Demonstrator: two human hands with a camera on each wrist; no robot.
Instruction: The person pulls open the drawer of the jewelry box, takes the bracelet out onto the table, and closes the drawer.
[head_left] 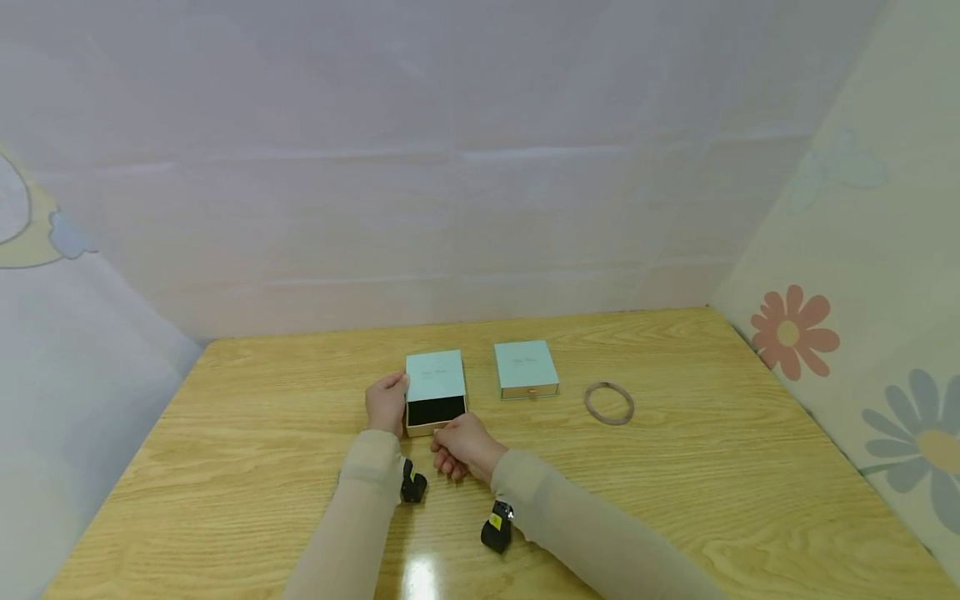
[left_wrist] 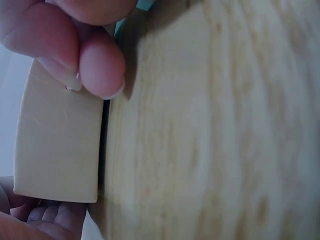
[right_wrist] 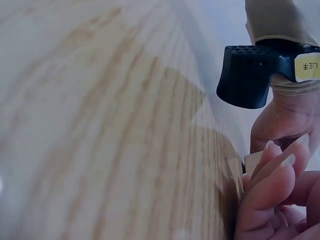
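A light-blue drawer gift box (head_left: 435, 375) lies on the table, its drawer (head_left: 437, 410) partly out towards me and showing a black inside. My left hand (head_left: 386, 405) grips the box's left side, thumb near the top edge. At the drawer's front, my right hand (head_left: 467, 446) pinches at the middle of the edge with thumb and finger, the other fingers curled. The left wrist view shows the cream drawer front (left_wrist: 60, 145) with the right fingertips (left_wrist: 102, 67) against it; whatever small pull they hold is hidden.
A second light-blue drawer box (head_left: 525, 364), closed, lies right of the first. Further right is a brownish ring (head_left: 609, 419). Wrist cameras (head_left: 497, 527) sit on both forearms. Fabric walls (head_left: 450, 208) stand behind and beside the wooden table (head_left: 262, 417).
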